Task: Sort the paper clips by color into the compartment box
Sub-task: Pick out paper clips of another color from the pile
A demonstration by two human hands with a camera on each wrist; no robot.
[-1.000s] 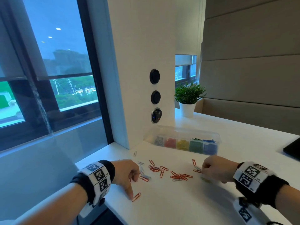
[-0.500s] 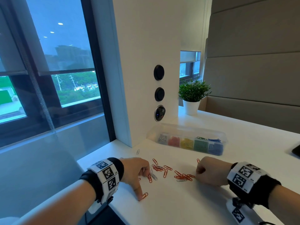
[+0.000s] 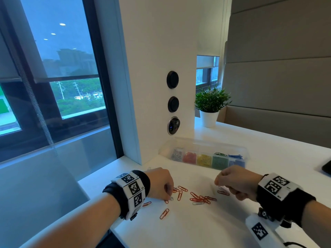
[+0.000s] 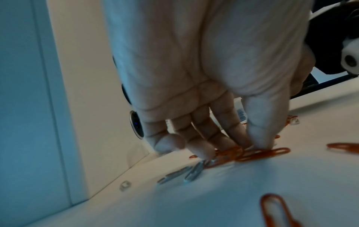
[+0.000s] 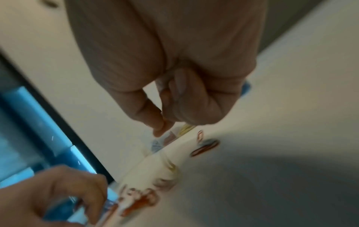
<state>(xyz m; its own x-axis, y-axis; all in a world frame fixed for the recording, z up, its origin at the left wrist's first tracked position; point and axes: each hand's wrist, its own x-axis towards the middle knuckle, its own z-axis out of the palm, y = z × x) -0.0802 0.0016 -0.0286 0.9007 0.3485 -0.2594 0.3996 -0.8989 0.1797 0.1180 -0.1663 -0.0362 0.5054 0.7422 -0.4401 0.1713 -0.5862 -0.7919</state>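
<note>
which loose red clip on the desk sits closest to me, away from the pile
The lone red clip lying nearest the desk's front edge, below the left hand; the other red clips cluster farther back between both hands.
</note>
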